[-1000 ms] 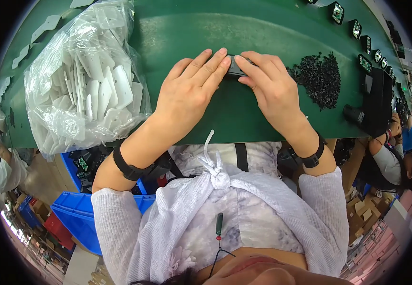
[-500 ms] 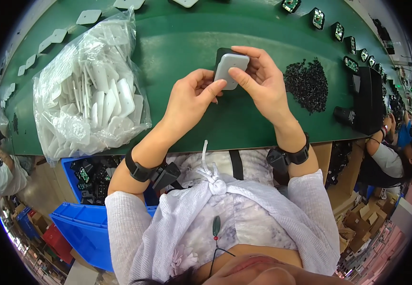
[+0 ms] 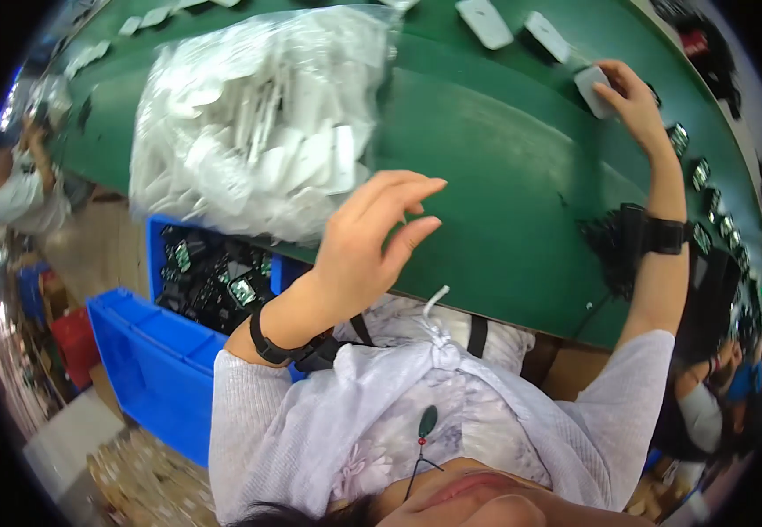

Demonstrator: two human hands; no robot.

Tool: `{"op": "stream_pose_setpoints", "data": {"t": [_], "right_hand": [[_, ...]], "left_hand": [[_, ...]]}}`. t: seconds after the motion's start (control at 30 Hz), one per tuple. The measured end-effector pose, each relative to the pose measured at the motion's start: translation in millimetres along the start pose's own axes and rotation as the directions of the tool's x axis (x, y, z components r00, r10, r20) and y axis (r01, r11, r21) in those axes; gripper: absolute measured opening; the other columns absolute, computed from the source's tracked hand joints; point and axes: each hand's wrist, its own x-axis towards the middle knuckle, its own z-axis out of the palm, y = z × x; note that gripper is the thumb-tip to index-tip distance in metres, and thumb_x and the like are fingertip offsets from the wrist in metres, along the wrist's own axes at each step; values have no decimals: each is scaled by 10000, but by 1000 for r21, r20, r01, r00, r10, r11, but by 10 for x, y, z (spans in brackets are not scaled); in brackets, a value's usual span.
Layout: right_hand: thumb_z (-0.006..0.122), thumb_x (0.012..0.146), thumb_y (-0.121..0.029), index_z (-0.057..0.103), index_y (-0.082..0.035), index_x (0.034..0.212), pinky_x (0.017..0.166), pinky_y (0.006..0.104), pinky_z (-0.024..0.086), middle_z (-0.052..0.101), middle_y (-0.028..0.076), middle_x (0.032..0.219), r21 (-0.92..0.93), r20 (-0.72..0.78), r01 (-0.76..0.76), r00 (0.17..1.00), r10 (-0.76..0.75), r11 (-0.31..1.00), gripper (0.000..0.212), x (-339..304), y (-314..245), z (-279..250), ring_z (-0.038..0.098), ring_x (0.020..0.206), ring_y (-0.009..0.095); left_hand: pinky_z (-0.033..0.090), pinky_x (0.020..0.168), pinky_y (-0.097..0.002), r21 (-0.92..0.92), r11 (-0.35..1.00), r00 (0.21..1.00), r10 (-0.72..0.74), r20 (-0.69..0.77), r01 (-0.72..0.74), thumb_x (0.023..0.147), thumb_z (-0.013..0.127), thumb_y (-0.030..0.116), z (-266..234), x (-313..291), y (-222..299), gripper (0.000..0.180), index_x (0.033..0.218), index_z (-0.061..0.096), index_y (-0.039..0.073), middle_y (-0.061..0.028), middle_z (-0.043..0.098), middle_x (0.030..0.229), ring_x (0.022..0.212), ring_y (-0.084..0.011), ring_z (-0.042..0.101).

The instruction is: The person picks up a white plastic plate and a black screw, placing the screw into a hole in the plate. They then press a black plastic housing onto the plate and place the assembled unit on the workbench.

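At the far right of the green table [image 3: 504, 211], my right hand [image 3: 635, 101] grips a small box with a rounded pale grey-white cover [image 3: 592, 91]. Its fingers close around the box's edge. My left hand [image 3: 368, 237] hovers over the near part of the table, fingers apart with nothing in them. Beside it lies a clear plastic bag [image 3: 163, 167] full of white cover plates [image 3: 315, 167]. Two similar covered boxes, one [image 3: 484, 24] and another [image 3: 546, 37], stand at the far edge, left of my right hand.
Boxes with exposed circuit boards [image 3: 701, 174] line the right edge. A dark heap of small black parts [image 3: 607, 250] lies partly behind my right forearm. Below the table at left, a blue bin [image 3: 154, 263] holds black housings; another blue bin [image 3: 161, 395] is nearer. Other people work on both sides.
My right hand has carried the covered box from the middle to the far right. My left hand has let go and moved back toward me. The whole view has shifted.
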Motion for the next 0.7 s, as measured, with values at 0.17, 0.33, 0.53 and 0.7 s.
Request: {"op": "stream_pose_setpoints", "data": {"t": [0.17,0.33,0.53,0.7], "right_hand": [[666,904,-246,605,-58,1253,865,278,465,651,69,1122,94,88,-149,986,141,984,401,94,7,-87,585,991,155],[664,904,-258,593,-31,1268,864,292,479,662,67,1107,-26,2,-117,993,117,993,435,127,131,-105,607,967,160],[642,922,-268,612,-14,1212,839,293,480,671,95,1069,-187,-87,52,994,-69,981,386,223,190,-82,617,955,170],[681,856,-175,590,-27,1178,787,367,510,593,145,997,-340,-275,49,950,-149,939,366,-264,-265,28,607,858,278]], "left_hand": [[512,718,-358,557,829,943,145,-299,49,838,645,-25,-630,-46,37,229,1064,647,14,-151,646,1018,863,-297,629],[503,765,-385,698,699,945,101,-311,155,840,693,94,-842,145,-243,212,1037,649,32,-137,642,986,902,-324,606],[509,700,-410,934,315,963,145,-225,171,812,709,413,-681,529,-522,469,1121,585,82,-113,641,937,864,-325,619],[500,682,-457,925,302,973,-31,-230,229,906,616,349,-856,565,-542,348,1138,603,90,-125,676,958,844,-351,640]]}}
